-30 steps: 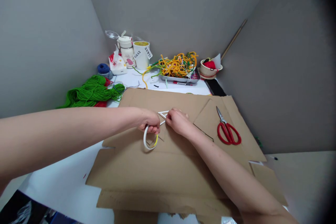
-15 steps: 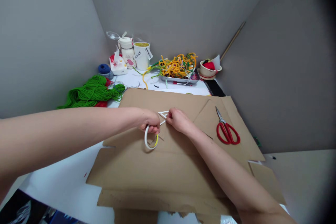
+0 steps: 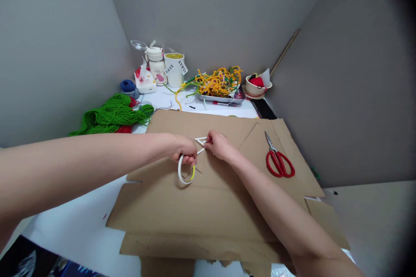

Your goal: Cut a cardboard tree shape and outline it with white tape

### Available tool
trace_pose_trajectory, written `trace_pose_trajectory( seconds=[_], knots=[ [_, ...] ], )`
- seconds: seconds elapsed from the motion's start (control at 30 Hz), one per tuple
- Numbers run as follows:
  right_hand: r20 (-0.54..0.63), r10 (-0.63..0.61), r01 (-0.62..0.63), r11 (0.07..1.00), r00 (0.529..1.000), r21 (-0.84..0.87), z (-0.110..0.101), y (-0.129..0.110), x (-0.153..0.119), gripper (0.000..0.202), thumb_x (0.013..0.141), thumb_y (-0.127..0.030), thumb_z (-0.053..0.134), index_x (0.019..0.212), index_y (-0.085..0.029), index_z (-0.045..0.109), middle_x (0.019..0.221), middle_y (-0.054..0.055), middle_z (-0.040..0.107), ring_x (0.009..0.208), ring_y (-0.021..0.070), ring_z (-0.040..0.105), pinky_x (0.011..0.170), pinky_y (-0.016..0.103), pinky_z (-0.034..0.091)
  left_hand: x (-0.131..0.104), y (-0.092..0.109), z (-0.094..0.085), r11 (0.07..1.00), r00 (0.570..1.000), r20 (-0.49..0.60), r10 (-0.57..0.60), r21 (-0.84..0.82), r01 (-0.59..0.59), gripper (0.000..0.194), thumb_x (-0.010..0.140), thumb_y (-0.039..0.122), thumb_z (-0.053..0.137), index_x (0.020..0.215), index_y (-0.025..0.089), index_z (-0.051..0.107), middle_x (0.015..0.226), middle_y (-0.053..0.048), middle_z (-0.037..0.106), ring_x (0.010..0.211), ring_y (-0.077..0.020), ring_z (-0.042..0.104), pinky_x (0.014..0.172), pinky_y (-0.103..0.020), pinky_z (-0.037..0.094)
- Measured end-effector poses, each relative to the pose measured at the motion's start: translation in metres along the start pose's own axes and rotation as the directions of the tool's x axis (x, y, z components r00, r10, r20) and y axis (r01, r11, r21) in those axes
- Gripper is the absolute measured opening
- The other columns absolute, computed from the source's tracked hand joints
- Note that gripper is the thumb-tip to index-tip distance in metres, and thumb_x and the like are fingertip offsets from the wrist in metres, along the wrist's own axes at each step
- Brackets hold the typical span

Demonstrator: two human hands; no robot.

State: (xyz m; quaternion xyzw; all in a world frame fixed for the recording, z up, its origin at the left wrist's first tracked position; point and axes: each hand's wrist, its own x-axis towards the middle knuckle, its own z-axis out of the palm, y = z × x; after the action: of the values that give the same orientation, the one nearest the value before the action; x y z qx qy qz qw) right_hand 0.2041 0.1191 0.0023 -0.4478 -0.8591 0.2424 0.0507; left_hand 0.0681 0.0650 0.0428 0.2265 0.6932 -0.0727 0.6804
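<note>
My left hand (image 3: 186,150) is closed around a narrow roll of white tape (image 3: 180,175) with a yellow inner edge, which hangs below the fingers. A thin white strip runs from near that hand toward my right hand (image 3: 218,143). The fingertips of my right hand are pinched together over white strips (image 3: 199,140) that form a small pointed shape on the brown cardboard sheet (image 3: 182,216). Whether the right fingers grip the strip or press it down is hard to see. Scissors with red handles (image 3: 280,163) lie on the cardboard to the right.
Green yarn (image 3: 110,114) and a blue yarn ball (image 3: 128,85) lie at the left. Behind the cardboard stand a tissue pack (image 3: 144,80), a white bottle (image 3: 157,67), a white canister (image 3: 174,71), a tray (image 3: 221,100) of orange cords and a bowl (image 3: 258,88) with red yarn.
The right hand's fingertips have shifted slightly along the white strips. The left hand still holds the tape roll. The whole view has moved a little.
</note>
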Motion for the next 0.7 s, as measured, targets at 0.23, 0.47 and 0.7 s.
trace_pose_trajectory(
  seconds=[0.23,0.47,0.7],
  knots=[
    [-0.007,-0.014,0.014,0.999,1.0,-0.03,0.003,0.002,0.002,0.012,0.077,-0.024,0.064,0.083,-0.02,0.054,0.077,0.002,0.063,0.066,0.014,0.053,0.055,0.023,0.03,-0.001,-0.002,0.001,1.0,1.0,0.009,0.005,-0.003,-0.005,0.036,0.085,0.01,0.042,0.051,0.013,0.052,0.04,0.001,0.042,0.029,-0.0018,0.032,0.028,-0.007,0.025],
    [-0.076,0.003,-0.01,0.996,0.997,-0.091,0.01,-0.002,-0.006,0.015,0.08,-0.03,0.062,0.088,-0.021,0.053,0.091,0.006,0.064,0.083,0.0205,0.056,0.064,0.027,0.033,-0.002,-0.001,0.001,1.0,1.0,-0.001,0.022,0.018,-0.022,0.033,0.083,0.01,0.045,0.051,0.013,0.052,0.042,0.001,0.044,0.03,-0.0018,0.033,0.03,-0.009,0.025],
    [-0.108,0.012,-0.024,0.993,0.994,-0.112,0.012,-0.009,-0.016,0.022,0.081,-0.033,0.063,0.093,-0.02,0.051,0.101,0.008,0.062,0.094,0.0233,0.054,0.072,0.031,0.035,-0.005,0.0,0.002,0.998,0.999,-0.022,0.038,0.053,-0.037,0.032,0.085,0.013,0.043,0.054,0.013,0.053,0.042,0.002,0.042,0.03,-0.0023,0.031,0.03,-0.009,0.022]
  ],
)
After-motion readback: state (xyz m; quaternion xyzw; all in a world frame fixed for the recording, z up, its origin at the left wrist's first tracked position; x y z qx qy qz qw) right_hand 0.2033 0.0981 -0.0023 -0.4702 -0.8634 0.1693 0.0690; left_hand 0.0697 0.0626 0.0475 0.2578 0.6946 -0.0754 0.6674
